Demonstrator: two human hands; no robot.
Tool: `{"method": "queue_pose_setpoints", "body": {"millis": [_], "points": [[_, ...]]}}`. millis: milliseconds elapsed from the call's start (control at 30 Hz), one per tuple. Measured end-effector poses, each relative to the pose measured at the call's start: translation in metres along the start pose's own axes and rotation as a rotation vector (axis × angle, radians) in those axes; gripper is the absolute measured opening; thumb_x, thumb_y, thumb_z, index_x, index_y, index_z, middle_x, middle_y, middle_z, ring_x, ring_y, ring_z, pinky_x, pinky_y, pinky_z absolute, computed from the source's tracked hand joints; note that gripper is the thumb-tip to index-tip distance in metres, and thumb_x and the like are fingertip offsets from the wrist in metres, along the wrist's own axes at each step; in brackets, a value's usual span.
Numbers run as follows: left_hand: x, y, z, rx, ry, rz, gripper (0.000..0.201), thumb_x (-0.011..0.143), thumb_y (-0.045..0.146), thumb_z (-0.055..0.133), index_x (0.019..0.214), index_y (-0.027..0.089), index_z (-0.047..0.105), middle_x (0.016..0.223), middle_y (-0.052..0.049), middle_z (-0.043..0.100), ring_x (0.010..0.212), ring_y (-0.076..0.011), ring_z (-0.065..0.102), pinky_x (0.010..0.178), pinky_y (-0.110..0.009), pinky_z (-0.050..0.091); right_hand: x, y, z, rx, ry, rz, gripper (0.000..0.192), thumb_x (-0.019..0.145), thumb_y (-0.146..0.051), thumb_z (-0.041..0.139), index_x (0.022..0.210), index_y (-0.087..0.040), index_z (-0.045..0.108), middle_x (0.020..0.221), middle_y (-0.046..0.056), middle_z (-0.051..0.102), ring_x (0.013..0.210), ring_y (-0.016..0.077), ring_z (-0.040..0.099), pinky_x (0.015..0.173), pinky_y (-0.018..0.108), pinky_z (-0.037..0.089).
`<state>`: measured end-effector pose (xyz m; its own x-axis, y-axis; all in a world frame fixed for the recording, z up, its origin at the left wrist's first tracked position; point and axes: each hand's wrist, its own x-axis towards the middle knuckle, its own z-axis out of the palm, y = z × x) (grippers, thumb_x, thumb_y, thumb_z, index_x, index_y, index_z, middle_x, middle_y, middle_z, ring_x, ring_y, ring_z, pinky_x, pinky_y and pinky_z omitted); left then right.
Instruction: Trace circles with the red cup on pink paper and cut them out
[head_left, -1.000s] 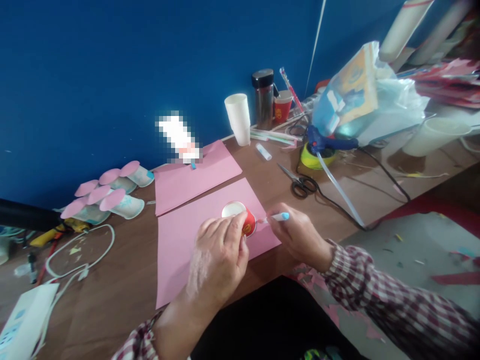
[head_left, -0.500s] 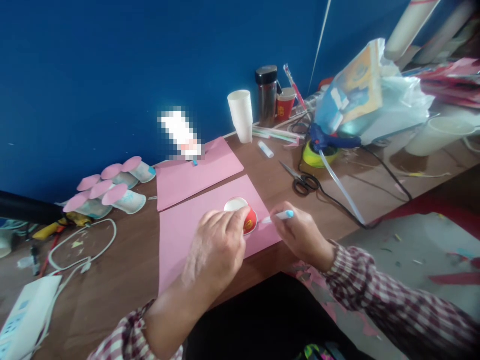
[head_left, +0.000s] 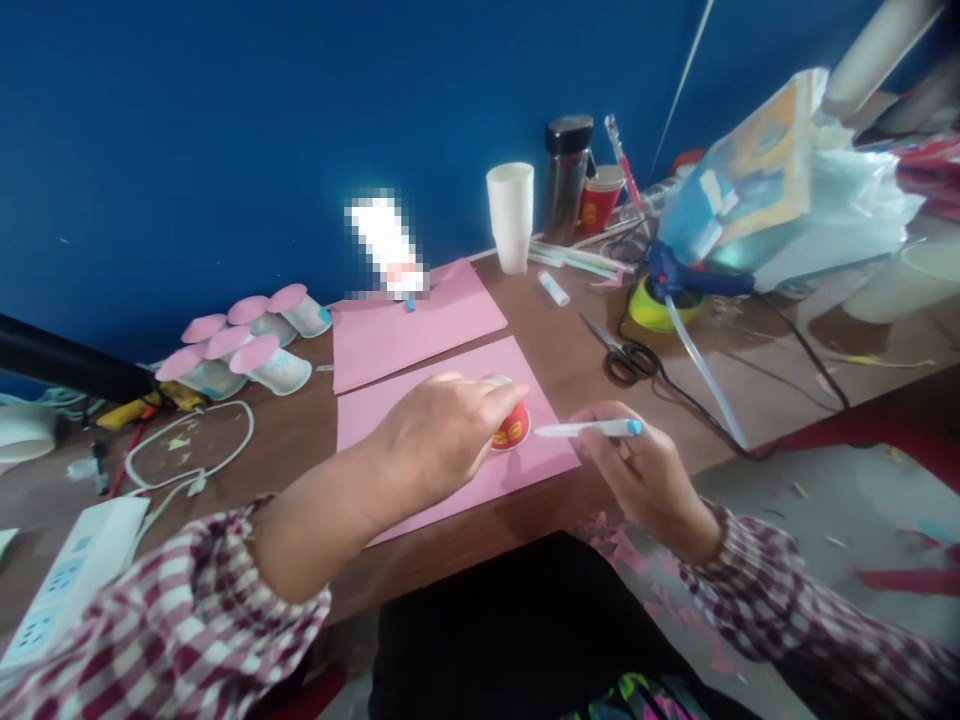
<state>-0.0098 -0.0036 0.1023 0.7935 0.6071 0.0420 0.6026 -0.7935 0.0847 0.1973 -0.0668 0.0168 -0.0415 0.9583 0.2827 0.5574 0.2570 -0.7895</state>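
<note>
A red paper cup (head_left: 511, 430) with gold marks rests on a sheet of pink paper (head_left: 442, 505). My left hand (head_left: 442, 425) is wrapped over the cup from the left and hides most of it. In my right hand (head_left: 637, 460) is a slim white marker pen (head_left: 592, 429) with a light blue end, held between thumb and fingers. Its tip points left, close by the cup's lower right edge; whether it touches the paper I cannot tell.
Behind lies a pink paper stack (head_left: 420, 335). Several pink-topped cups (head_left: 277, 365) lie to the left, near a power strip (head_left: 71, 580). Rightward are scissors (head_left: 626, 358), a glue stick (head_left: 553, 288), stacked white cups (head_left: 511, 220), a dark bottle (head_left: 566, 185) and a glue gun (head_left: 675, 270) on yellow tape.
My left hand has tilted over the cup, covering more of its white end. The pen has shifted slightly away with my right hand. The whole view has swung a little left.
</note>
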Motion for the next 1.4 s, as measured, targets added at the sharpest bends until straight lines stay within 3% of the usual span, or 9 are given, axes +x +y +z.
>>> {"method": "queue_pose_setpoints", "body": {"millis": [133,300,400,533,867,1133,1400], "points": [[0.003,-0.008,-0.007,-0.043,-0.092,-0.013,0.035,0.073,0.005,0.042,0.097,0.024,0.059,0.085,-0.001,0.066,0.072,-0.018,0.062,0.063,-0.03,0.046,-0.018,-0.009,0.002,0.044,-0.111,-0.074,0.018,0.091,-0.023,0.045,0.105,-0.02,0.056,0.083,0.003,0.065,0.07,0.015,0.062,0.065,0.025,0.047],[0.003,-0.011,-0.017,-0.059,-0.206,0.0,0.034,0.073,0.006,0.044,0.095,0.027,0.06,0.082,0.002,0.065,0.066,-0.0156,0.059,0.052,-0.025,0.037,-0.03,-0.027,0.022,-0.13,-0.269,-0.381,0.021,0.088,-0.018,0.049,0.109,-0.019,0.054,0.089,0.006,0.065,0.081,0.0199,0.06,0.074,0.033,0.047],[0.004,-0.01,-0.024,-0.046,-0.301,-0.008,0.028,0.074,0.01,0.046,0.094,0.023,0.06,0.078,-0.002,0.064,0.064,-0.0156,0.056,0.053,-0.026,0.035,-0.027,-0.032,0.039,-0.309,-0.264,-0.554,0.022,0.088,-0.019,0.05,0.109,-0.014,0.055,0.081,0.006,0.065,0.074,0.02,0.058,0.069,0.034,0.046],[0.006,-0.008,-0.03,-0.044,-0.349,0.003,0.028,0.074,0.013,0.046,0.098,0.02,0.06,0.079,-0.004,0.063,0.066,-0.0159,0.055,0.057,-0.028,0.034,-0.018,-0.034,0.06,-0.526,-0.194,-0.661,0.025,0.089,-0.018,0.048,0.111,-0.01,0.055,0.07,0.003,0.062,0.065,0.0178,0.054,0.061,0.031,0.043],[0.006,-0.011,-0.023,-0.04,-0.381,-0.022,0.028,0.073,0.022,0.051,0.098,0.018,0.061,0.073,-0.004,0.061,0.065,-0.0161,0.054,0.056,-0.028,0.032,-0.002,-0.037,0.097,-0.704,-0.194,-0.658,0.027,0.094,-0.021,0.039,0.114,-0.008,0.052,0.076,0.006,0.064,0.07,0.0191,0.057,0.06,0.032,0.042],[0.007,-0.01,-0.023,-0.039,-0.384,-0.017,0.024,0.074,0.019,0.049,0.095,0.018,0.062,0.068,-0.003,0.06,0.059,-0.014,0.051,0.053,-0.028,0.029,0.001,-0.04,0.096,-0.727,-0.193,-0.604,0.02,0.093,-0.014,0.035,0.087,-0.014,0.054,0.07,0.003,0.06,0.064,0.0158,0.053,0.055,0.029,0.036],[0.009,-0.006,-0.028,-0.049,-0.4,-0.041,0.028,0.072,0.015,0.05,0.096,0.02,0.063,0.072,-0.003,0.063,0.064,-0.015,0.054,0.057,-0.027,0.032,0.001,-0.04,0.095,-0.719,-0.203,-0.574,0.019,0.092,-0.014,0.035,0.089,-0.014,0.054,0.069,0.002,0.059,0.063,0.0149,0.053,0.054,0.028,0.034]]}}
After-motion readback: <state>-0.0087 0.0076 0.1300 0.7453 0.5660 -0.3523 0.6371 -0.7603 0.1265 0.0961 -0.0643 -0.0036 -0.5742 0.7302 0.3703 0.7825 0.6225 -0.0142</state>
